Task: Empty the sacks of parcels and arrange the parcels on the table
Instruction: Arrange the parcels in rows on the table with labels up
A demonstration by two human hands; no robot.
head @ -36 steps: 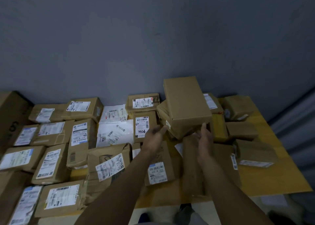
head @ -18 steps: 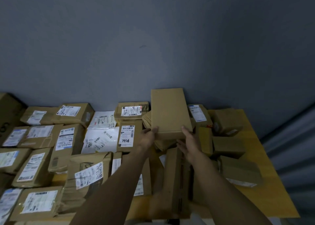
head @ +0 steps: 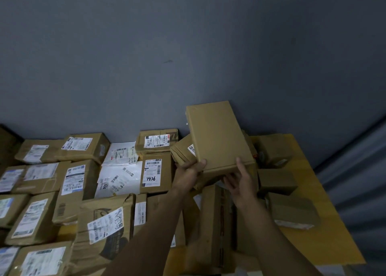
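Note:
A plain brown cardboard parcel (head: 219, 138) is held tilted above the back of the yellow table (head: 325, 229), its blank face toward me. My left hand (head: 189, 174) grips its lower left corner, thumb on top. My right hand (head: 240, 180) holds its lower right edge, thumb on the face and fingers underneath. Under it lies another brown parcel (head: 182, 151) with a small white label. No sack is in view.
Several labelled brown parcels lie in rows over the left of the table, among them one marked 7436 (head: 155, 172) and white mailers (head: 120, 178). Unlabelled boxes (head: 276, 180) sit at the right. A grey wall (head: 188, 56) stands close behind.
The plain parcel has been lifted and tipped up at its far end, with both hands staying on its near edge. The view shifted slightly.

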